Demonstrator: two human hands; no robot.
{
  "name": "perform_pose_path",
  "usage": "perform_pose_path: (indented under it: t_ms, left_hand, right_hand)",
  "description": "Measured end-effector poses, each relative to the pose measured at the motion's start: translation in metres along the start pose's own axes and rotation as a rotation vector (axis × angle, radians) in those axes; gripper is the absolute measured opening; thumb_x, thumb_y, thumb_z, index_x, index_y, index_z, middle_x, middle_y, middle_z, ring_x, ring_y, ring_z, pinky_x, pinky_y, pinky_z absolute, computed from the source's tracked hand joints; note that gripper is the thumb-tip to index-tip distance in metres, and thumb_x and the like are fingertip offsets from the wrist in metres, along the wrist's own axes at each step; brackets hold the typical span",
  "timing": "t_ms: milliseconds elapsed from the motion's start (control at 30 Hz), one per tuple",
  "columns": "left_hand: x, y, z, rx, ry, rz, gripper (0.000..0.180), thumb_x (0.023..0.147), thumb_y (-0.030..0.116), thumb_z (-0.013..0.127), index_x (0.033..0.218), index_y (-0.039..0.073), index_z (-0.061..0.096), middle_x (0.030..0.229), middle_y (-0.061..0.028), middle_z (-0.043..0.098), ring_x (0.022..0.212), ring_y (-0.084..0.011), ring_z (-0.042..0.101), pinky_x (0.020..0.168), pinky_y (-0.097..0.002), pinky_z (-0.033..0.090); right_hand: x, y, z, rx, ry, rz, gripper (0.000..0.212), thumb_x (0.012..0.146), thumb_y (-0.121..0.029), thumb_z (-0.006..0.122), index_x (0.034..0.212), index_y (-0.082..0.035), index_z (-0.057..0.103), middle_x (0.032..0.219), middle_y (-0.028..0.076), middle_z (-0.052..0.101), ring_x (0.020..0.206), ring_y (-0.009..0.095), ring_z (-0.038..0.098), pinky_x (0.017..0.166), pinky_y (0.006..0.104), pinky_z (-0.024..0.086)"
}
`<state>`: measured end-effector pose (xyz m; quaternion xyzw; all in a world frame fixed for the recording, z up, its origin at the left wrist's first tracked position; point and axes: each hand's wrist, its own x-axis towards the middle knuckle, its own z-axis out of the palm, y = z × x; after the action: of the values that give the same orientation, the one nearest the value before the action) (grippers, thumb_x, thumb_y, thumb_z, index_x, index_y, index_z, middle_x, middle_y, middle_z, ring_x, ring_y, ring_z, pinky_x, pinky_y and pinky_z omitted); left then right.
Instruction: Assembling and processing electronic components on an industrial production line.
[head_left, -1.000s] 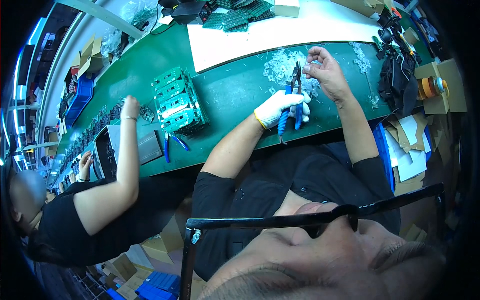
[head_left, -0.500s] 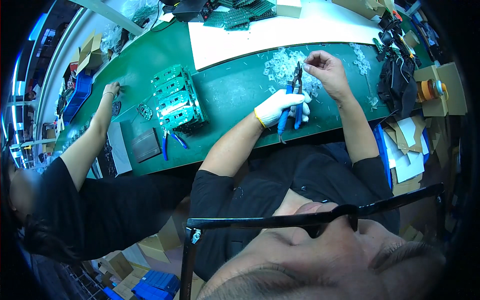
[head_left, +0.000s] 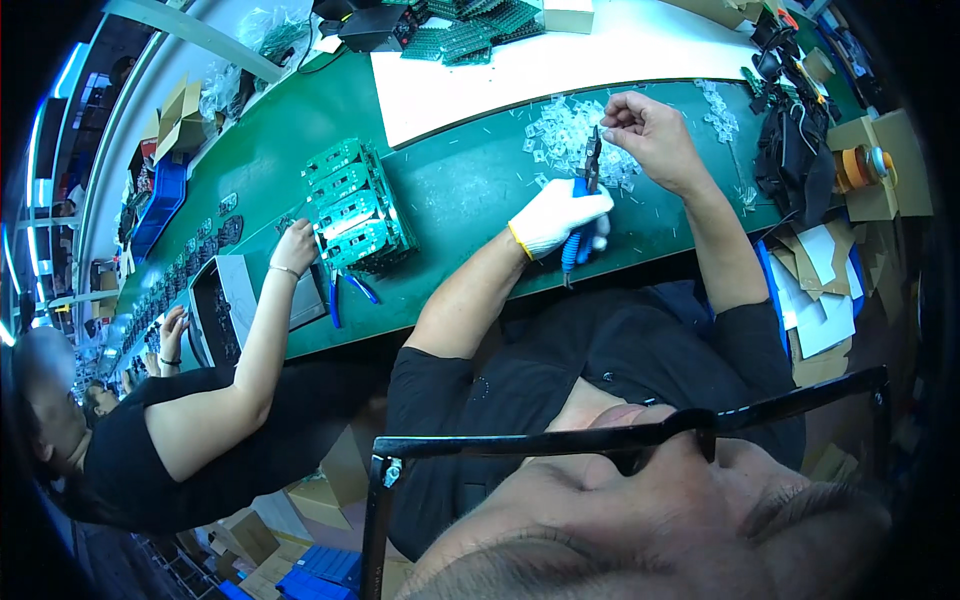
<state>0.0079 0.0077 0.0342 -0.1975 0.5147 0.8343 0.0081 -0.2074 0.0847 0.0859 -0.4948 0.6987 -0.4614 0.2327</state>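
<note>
My left hand, in a white glove with a yellow cuff edge, is closed around the blue handles of a pair of cutting pliers. The dark jaws point away from me. Beside their tip, my bare right hand is raised with thumb and fingers pinched together. What they hold is too small to make out, though it may be one of the clear pieces. Under and beyond both hands lies a loose pile of small translucent plastic pieces on the green table.
Left of me stands a stack of green circuit boards, with another blue-handled pliers near it. A co-worker's hand reaches beside the stack. A white board lies behind the pile; a black bag sits at right.
The pliers' handles have come closer together in my left hand. My right hand stays by the jaws. The co-worker's arm has swung right, toward the circuit boards.
</note>
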Motion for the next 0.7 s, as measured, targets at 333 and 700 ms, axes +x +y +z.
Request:
perform_pose_path:
  t_ms: [333,700]
  left_hand:
    - [0.027,-0.027,-0.017,-0.592,-0.213,0.081,0.044,0.104,0.035,0.068,0.128,-0.002,0.063,0.105,-0.0204,0.073,0.097,-0.0369,0.073,0.096,-0.0579,0.058]
    - [0.027,-0.028,-0.016,-0.553,-0.211,0.073,0.043,0.105,0.034,0.067,0.127,-0.003,0.064,0.106,-0.0186,0.074,0.098,-0.0363,0.073,0.098,-0.0552,0.058]
  right_hand:
    - [0.002,0.046,0.002,0.063,0.102,0.007,0.034,0.09,-0.001,0.078,0.124,0.0,0.07,0.109,0.011,0.077,0.098,0.016,0.074,0.089,0.0317,0.062]
    - [0.005,0.125,-0.092,-0.906,0.366,-0.013,0.037,0.088,0.002,0.063,0.121,-0.008,0.075,0.121,0.019,0.076,0.116,0.042,0.067,0.102,0.051,0.054]
